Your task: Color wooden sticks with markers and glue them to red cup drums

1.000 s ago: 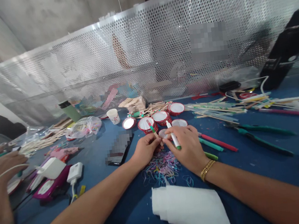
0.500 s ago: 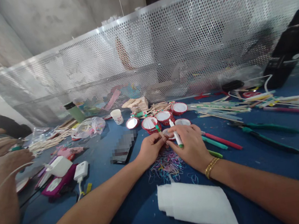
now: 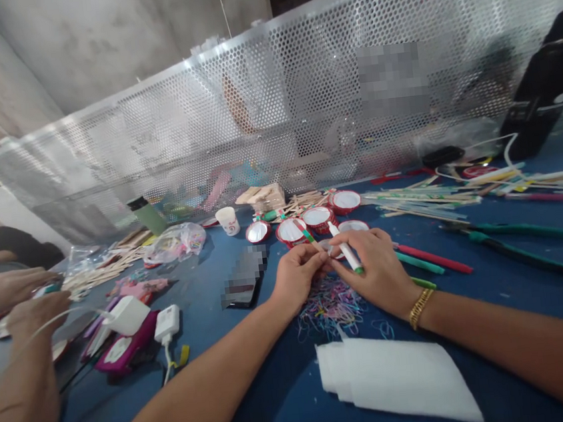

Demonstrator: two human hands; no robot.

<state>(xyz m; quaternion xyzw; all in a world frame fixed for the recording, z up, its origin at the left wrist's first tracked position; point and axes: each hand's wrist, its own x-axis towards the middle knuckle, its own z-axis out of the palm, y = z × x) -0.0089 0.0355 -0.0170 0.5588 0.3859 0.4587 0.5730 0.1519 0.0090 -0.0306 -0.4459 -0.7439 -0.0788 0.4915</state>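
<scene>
A bare concrete wall (image 3: 108, 44) rises behind a perforated metal screen (image 3: 164, 143), which stands along the far side of the blue table (image 3: 259, 381) and blurs whatever lies beyond it; a greyed-out block covers one patch of the screen. The left fingers (image 3: 311, 257) pinch a striped stick (image 3: 308, 235) of red, green and pale bands, its lower end hidden by the fingertips. The right fingers (image 3: 363, 246) are closed around a white marker (image 3: 346, 250) with a green end pointing toward the wearer; whether they also grip the stick cannot be told. Just beyond the fingers sit red-rimmed round containers (image 3: 291, 231), the nearest partly covered by the right hand. A tangle of coloured bands (image 3: 332, 306) lies just below the fingers, its upper part hidden by the hands, and a white folded sheet (image 3: 394, 377) nearer the wearer. Left of the fingers, a phone (image 3: 245, 275) has its screen pixelated; farther off, a paper cup (image 3: 227, 221) bears print too small to read. To the right of the fingers are pens (image 3: 437, 258) and green-handled pliers (image 3: 529, 245). At the far left, another person's hands (image 3: 35, 314) work at something hard to make out, the arms cut off by the frame.
</scene>
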